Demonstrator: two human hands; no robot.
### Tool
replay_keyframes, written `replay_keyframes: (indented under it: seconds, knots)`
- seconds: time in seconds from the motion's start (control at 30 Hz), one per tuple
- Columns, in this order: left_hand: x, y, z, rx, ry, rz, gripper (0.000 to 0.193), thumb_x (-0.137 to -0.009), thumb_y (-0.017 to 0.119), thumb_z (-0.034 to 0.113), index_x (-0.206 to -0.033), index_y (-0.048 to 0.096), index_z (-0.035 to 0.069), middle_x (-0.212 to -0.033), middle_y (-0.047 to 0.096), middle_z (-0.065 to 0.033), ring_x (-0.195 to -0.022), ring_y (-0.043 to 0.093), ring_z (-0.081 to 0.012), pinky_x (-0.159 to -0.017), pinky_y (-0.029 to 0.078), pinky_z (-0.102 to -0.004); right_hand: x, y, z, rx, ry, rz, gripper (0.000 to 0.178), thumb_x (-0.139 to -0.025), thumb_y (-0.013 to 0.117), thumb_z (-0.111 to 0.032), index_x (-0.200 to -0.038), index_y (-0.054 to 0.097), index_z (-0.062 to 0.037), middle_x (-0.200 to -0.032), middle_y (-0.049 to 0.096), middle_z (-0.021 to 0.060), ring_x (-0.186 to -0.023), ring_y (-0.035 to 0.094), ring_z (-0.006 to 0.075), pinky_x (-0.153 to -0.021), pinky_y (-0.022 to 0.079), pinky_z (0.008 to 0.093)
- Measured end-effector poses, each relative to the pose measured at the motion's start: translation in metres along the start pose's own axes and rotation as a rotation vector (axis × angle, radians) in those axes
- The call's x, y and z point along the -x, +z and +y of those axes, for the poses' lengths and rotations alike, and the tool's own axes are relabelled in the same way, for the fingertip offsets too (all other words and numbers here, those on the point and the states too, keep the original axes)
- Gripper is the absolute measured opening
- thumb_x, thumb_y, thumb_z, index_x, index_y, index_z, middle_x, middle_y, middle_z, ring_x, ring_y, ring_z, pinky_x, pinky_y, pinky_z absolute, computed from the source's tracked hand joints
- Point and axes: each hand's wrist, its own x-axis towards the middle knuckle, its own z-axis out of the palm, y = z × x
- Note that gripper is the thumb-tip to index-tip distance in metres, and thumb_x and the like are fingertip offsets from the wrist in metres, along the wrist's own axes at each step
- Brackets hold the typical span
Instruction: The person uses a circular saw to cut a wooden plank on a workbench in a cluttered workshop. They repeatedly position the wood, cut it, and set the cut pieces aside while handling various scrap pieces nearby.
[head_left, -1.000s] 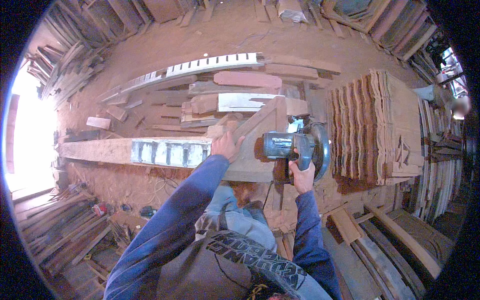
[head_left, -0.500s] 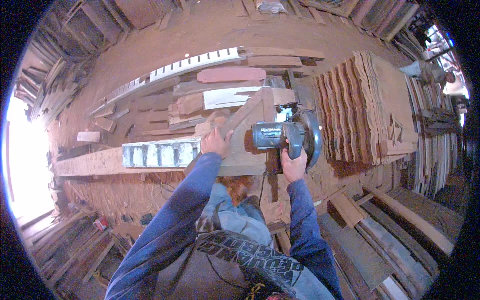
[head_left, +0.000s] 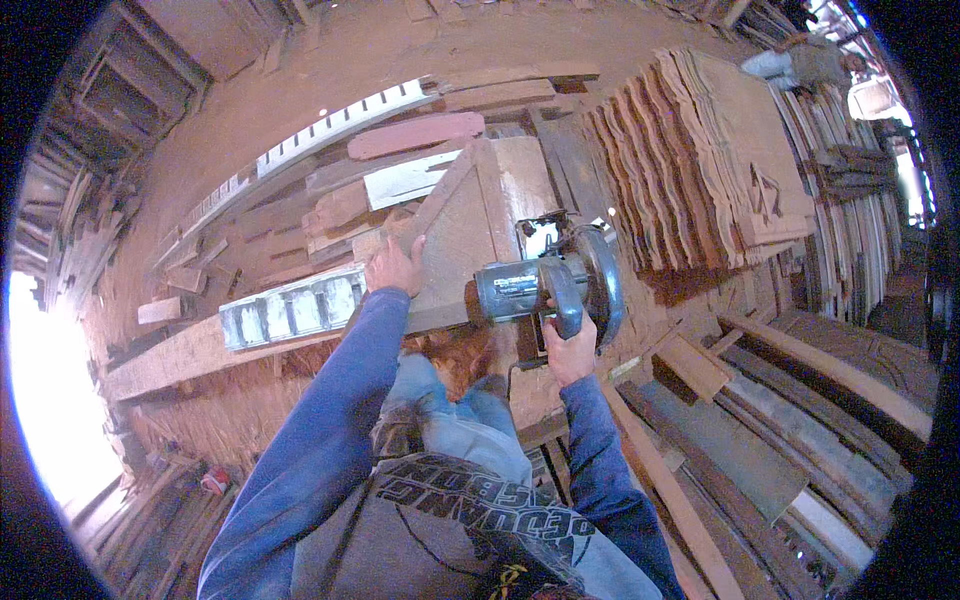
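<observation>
Both hands: engaged.
Left hand (head_left: 395, 268): still pressed flat on triangular pale wooden board (head_left: 470, 240).
Right hand (head_left: 568, 350): kept gripping grey circular saw (head_left: 550, 285), now nearer the board's right edge.

A grey circular saw (head_left: 548, 290) with a round blade guard sits on a pale wooden panel (head_left: 470, 235), its black handle gripped by the right hand (head_left: 568, 352). The saw rests at the panel's right edge, motor housing pointing left, guard to the right. The panel is roughly triangular, dusty and flat, narrowing toward its far end, and lies across a long timber beam (head_left: 190, 350) that runs off to the left. The left hand (head_left: 394, 266) presses palm-down on the panel's left edge, fingers spread, just beside the saw.
</observation>
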Motion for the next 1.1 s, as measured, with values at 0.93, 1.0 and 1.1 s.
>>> replay_keyframes:
  seconds: [0.93,1.0,1.1]
  knots:
    - [0.005,0.016,0.022,-0.068,0.11,0.338,0.07,-0.101,0.044,0.059,-0.129,0.06,-0.004,-0.13,0.059,-0.0312,-0.119,0.059,-0.0463,-0.102,0.045,-0.051,0.226,-0.149,0.078,0.198,0.622,0.202,0.045,-0.074,0.078,-0.018,-0.112,0.067,0.0032,-0.09,0.073,0.0204,-0.08,0.073,0.0332,-0.075,0.056,0.0407]
    - [0.003,0.02,0.021,-0.055,0.044,0.259,0.071,-0.101,0.044,0.059,-0.132,0.058,-0.003,-0.133,0.058,-0.0297,-0.12,0.057,-0.0458,-0.102,0.045,-0.0509,0.227,-0.15,0.071,0.18,0.604,0.202,0.036,-0.076,0.076,-0.013,-0.108,0.067,0.0023,-0.086,0.073,0.0171,-0.077,0.072,0.0302,-0.073,0.055,0.0377]
    - [0.002,0.023,0.019,-0.034,0.033,0.231,0.071,-0.101,0.044,0.058,-0.136,0.056,-0.003,-0.134,0.058,-0.0283,-0.122,0.057,-0.0448,-0.101,0.046,-0.0508,0.215,-0.147,0.053,-0.051,0.692,0.226,0.035,-0.08,0.076,-0.017,-0.109,0.068,0.0006,-0.09,0.074,0.0172,-0.08,0.073,0.0305,-0.075,0.056,0.0378]
